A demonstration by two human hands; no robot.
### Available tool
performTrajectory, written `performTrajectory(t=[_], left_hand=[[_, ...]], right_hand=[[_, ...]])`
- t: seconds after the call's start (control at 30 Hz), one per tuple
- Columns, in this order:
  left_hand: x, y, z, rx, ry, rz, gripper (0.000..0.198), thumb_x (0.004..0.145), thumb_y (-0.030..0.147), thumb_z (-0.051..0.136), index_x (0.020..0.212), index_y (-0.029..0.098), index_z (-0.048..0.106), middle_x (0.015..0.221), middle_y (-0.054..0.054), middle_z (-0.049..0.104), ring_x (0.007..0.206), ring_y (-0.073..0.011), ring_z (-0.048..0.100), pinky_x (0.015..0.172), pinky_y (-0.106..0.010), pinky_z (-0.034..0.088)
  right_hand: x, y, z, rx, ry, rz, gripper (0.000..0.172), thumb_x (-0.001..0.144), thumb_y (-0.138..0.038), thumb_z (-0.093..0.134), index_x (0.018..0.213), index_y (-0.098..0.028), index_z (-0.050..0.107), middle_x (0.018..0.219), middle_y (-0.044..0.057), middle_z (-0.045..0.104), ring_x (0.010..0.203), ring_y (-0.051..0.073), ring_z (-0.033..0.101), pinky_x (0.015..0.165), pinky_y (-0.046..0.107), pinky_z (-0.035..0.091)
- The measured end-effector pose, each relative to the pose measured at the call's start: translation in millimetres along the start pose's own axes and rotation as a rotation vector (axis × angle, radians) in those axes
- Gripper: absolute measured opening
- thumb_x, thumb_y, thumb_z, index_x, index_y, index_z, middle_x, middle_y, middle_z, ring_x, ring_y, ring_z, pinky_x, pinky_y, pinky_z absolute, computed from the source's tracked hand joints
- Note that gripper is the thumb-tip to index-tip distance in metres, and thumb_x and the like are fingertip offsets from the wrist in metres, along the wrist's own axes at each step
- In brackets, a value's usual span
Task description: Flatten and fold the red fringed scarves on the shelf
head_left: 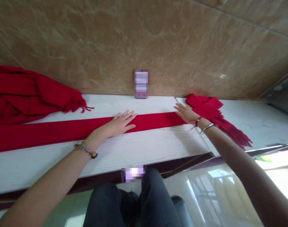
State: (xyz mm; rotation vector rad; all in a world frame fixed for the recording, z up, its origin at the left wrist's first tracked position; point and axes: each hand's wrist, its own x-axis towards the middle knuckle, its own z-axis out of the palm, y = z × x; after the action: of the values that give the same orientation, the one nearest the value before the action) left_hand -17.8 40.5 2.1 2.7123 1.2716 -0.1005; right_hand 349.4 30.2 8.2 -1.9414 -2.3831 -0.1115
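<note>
A long red scarf [51, 130] lies flat as a narrow strip across the white table [144, 148], running off the left side of the view. My left hand [121, 123], a ring on one finger, rests palm down on the strip near the middle, its fingers spread. Over the strip's right part, my right hand [185, 112] is also palm down with its fingers stretched out. Just beyond that hand lies a second red scarf [205, 105], bunched up, its fringed end toward the table's front edge.
A heap of red cloth with fringe [28, 94] lies at the back left. A pixelated phone-like object [141, 84] stands against the brown marbled wall [98, 47]. Another blurred, lit object [133, 173] is at the front edge, above my knees.
</note>
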Motion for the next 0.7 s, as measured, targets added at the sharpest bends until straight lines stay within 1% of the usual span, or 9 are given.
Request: performTrajectory(t=[0.03,0.1,0.13,0.2,0.27,0.37,0.57,0.63,0.7], left_hand=[[0.2,-0.6,1.6,0.002,0.008,0.001,0.061,0.094,0.048,0.021,0.148,0.020,0.014,0.154,-0.004,0.009,0.142,-0.0211,0.003,0.113,-0.045,0.006],[0.6,-2.7,5.0,-0.001,0.023,-0.004,0.063,0.093,0.050,0.021,0.147,0.019,0.015,0.154,-0.005,0.011,0.142,-0.0210,0.004,0.113,-0.044,0.007],[0.5,-4.1,6.4,-0.005,0.030,-0.012,0.063,0.093,0.051,0.021,0.147,0.019,0.015,0.154,-0.005,0.012,0.142,-0.0210,0.005,0.113,-0.044,0.008],[-0.1,-7.2,8.5,-0.010,0.044,-0.038,0.065,0.093,0.052,0.022,0.147,0.017,0.015,0.153,-0.007,0.014,0.142,-0.0213,0.007,0.113,-0.043,0.008],[-1.6,-10.2,9.3,-0.008,0.055,-0.070,0.065,0.093,0.052,0.022,0.147,0.016,0.017,0.153,-0.008,0.016,0.142,-0.0219,0.009,0.112,-0.043,0.009],[-4.7,-12.1,8.1,-0.004,0.054,-0.108,0.065,0.094,0.052,0.021,0.146,0.016,0.019,0.153,-0.008,0.018,0.141,-0.0219,0.011,0.112,-0.041,0.010],[-11.4,-4.8,-0.1,-0.004,0.028,-0.131,0.063,0.094,0.051,0.024,0.146,0.015,0.021,0.153,-0.008,0.017,0.141,-0.0229,0.010,0.113,-0.042,0.010],[-17.2,-5.6,-1.9,-0.007,0.012,-0.152,0.063,0.094,0.051,0.024,0.146,0.015,0.021,0.153,-0.007,0.016,0.141,-0.0235,0.010,0.113,-0.043,0.011],[-28.1,-12.5,-1.6,-0.003,0.014,-0.185,0.063,0.094,0.051,0.025,0.146,0.017,0.021,0.153,-0.006,0.016,0.141,-0.0248,0.009,0.112,-0.044,0.013]], right_hand=[[7.0,-25.2,2.2,0.020,-0.014,-0.071,0.050,0.095,-0.039,0.029,0.136,-0.016,0.043,0.148,0.010,0.032,0.137,0.023,0.025,0.111,0.044,0.026],[19.3,-73.1,7.0,0.076,-0.032,-0.250,0.053,0.094,-0.043,0.028,0.138,-0.016,0.041,0.148,0.011,0.031,0.138,0.024,0.024,0.110,0.046,0.026],[24.4,-94.0,9.5,0.094,-0.032,-0.299,0.054,0.094,-0.044,0.028,0.138,-0.015,0.040,0.148,0.012,0.031,0.138,0.024,0.024,0.110,0.046,0.026],[31.9,-127.2,15.1,0.120,-0.039,-0.344,0.055,0.094,-0.045,0.028,0.139,-0.014,0.039,0.148,0.013,0.032,0.137,0.024,0.026,0.109,0.046,0.028],[35.6,-146.9,20.8,0.130,-0.036,-0.332,0.054,0.094,-0.043,0.028,0.139,-0.014,0.039,0.146,0.014,0.035,0.136,0.024,0.029,0.108,0.047,0.029],[35.5,-155.6,27.5,0.131,-0.022,-0.301,0.052,0.095,-0.039,0.028,0.138,-0.014,0.039,0.143,0.013,0.040,0.133,0.023,0.034,0.109,0.047,0.027],[31.2,-150.9,31.0,0.128,0.012,-0.290,0.051,0.094,-0.037,0.030,0.138,-0.013,0.040,0.141,0.012,0.043,0.131,0.021,0.037,0.109,0.044,0.027],[31.3,-150.7,31.8,0.129,0.018,-0.290,0.050,0.094,-0.037,0.030,0.137,-0.014,0.041,0.141,0.012,0.044,0.130,0.021,0.039,0.109,0.044,0.028],[31.6,-150.8,32.7,0.133,0.021,-0.294,0.050,0.094,-0.036,0.030,0.137,-0.013,0.042,0.140,0.012,0.044,0.130,0.021,0.040,0.108,0.044,0.029]])
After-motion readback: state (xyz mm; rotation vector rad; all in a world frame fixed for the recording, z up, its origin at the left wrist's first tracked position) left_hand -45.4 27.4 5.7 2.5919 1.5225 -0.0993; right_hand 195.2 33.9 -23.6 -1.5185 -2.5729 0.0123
